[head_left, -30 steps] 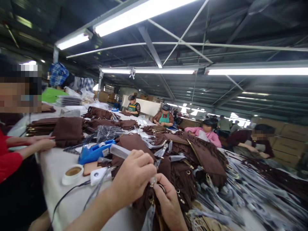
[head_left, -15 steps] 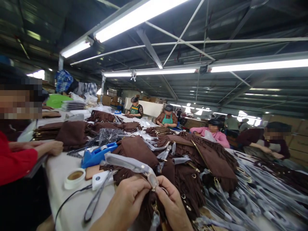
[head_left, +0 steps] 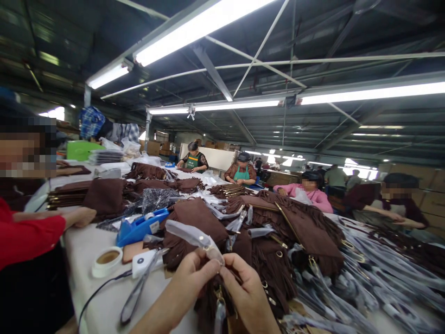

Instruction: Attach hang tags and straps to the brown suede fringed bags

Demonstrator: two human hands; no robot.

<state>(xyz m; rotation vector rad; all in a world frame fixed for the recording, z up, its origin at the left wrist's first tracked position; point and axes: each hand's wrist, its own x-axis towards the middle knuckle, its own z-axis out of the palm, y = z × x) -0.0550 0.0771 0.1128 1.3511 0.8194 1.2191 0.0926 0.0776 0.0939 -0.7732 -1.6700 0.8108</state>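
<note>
My left fingers are pinched together on the lower end of a plastic-wrapped strap. My right fingers press in beside them; whether they close on that end too, I cannot tell, because the knuckles hide it. The wrapped strap rises from the pinch and leans to the left, its far end free. The grip catches only a short bit of slick film, so a tug could make it slip or tear the wrapping.

Just below my fingers a gold clasp hangs against dark brown fringed material. Fringe strands could get caught in the metal if the 2 hands twist against each other.

Just beyond, a brown fringed bag lies on the pile; the strap's free end hangs over it and could snag there. Left of my hands, a narrow looped strap crosses a small white box with a black cable; my left forearm, swinging out, could drag both. The white tape roll sits near the edge of the table, where a knock could send it off. On the right, wrapped straps lie overlapped, so pulling 1 could tangle several.
</note>
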